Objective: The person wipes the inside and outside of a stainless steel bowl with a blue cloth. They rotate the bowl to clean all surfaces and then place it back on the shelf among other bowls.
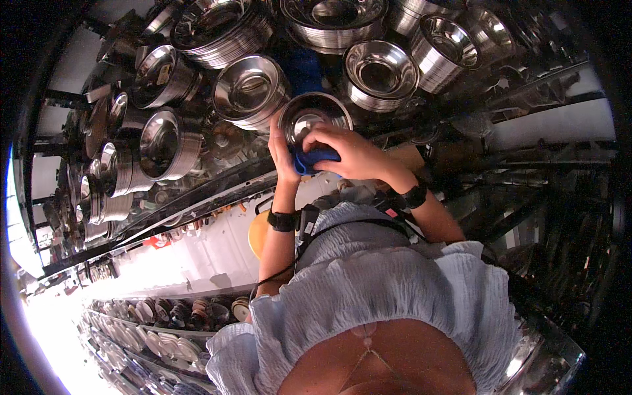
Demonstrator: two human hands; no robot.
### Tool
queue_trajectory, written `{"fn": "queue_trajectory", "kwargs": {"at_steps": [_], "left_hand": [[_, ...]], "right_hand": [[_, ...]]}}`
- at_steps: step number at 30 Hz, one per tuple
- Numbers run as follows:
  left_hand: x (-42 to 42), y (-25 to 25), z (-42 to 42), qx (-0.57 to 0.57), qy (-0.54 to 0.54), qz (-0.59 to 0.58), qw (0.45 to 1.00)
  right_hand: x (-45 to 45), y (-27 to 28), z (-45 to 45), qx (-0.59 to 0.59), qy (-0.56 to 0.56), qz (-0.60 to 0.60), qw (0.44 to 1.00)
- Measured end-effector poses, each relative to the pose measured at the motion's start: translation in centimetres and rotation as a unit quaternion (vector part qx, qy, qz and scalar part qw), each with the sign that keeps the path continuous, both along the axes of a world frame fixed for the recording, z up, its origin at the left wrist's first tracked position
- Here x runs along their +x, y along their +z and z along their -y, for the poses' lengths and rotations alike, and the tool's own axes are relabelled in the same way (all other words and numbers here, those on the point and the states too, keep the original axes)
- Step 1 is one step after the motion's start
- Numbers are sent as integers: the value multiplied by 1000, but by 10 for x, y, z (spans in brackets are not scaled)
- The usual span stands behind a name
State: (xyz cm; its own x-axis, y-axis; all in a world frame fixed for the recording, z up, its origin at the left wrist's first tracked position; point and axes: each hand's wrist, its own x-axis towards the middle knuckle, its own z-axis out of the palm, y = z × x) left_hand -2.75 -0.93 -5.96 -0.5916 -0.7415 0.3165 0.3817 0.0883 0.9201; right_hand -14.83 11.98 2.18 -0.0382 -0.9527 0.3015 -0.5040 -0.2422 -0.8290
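Note:
A shiny stainless steel bowl is tilted towards me in front of my body. My left hand holds it from the left side, fingers along the outer wall. A blue cloth lies bunched over the near part of the bowl. My right hand grips that cloth, with its fingers curled over the bowl's near rim. The bowl's underside and part of its near wall are hidden by the cloth and hands. Just beyond stands a stack of steel bowls, close to my left fingertips.
More nested steel bowls and stacked steel basins crowd the glass shelf ahead. Further stacks stand on the left. The shelf's dark front edge runs diagonally below. Racks of dishes are behind me at lower left.

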Motion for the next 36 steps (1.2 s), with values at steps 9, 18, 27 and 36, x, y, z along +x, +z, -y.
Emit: {"fn": "queue_trajectory", "kwargs": {"at_steps": [9, 18, 27, 36], "left_hand": [[-2, 16, -5, 13, 10, 11, 1000], [7, 90, 8, -340, 58, 94, 934], [0, 105, -14, -595, 19, 204, 778], [-11, 75, -20, -622, -37, 223, 750]], "right_hand": [[-34, -5, -37, -12, -115, -57, 992], [-27, -9, -41, -112, -252, -71, 959], [-34, -19, -44, -248, -373, -12, 894], [-28, 0, -36, -241, -363, -21, 900]]}}
